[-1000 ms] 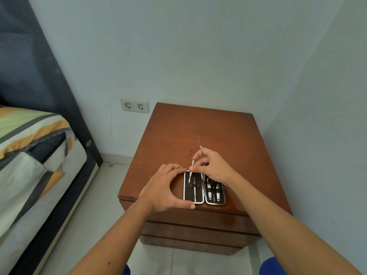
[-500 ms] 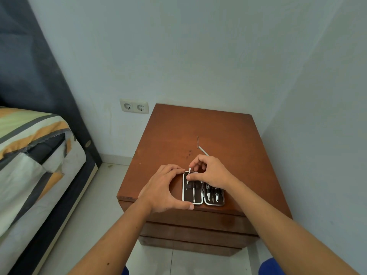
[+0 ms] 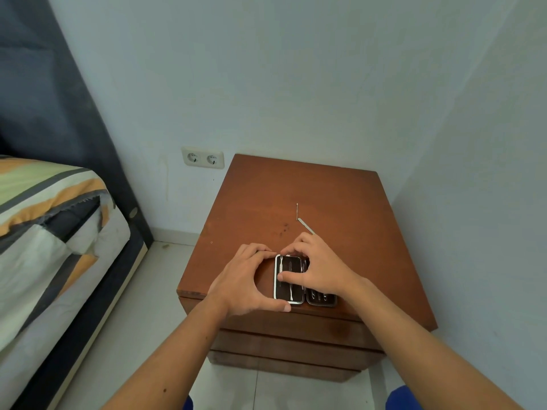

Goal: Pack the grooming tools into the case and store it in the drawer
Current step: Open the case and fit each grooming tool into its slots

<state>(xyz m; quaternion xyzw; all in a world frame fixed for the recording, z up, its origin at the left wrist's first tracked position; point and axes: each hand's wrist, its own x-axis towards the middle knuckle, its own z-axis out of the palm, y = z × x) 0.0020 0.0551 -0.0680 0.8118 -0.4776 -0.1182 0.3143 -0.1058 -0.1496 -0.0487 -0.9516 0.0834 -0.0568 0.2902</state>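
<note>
low centre of frame: left hand cups the open case on the worktop; right hand presses flat on it, gripping nothing; two tools lie above.

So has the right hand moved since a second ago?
Yes. The right hand has come down toward the front edge of the nightstand, from above the open case onto it, its fingertips now pressing on the left half.

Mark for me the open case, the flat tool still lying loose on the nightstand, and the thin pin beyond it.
open case (image 3: pixel 288 281): head view, dark lining of its left half.
flat tool (image 3: pixel 306 225): head view, middle of its metal blade.
thin pin (image 3: pixel 297 211): head view, midway along its shaft.
</note>
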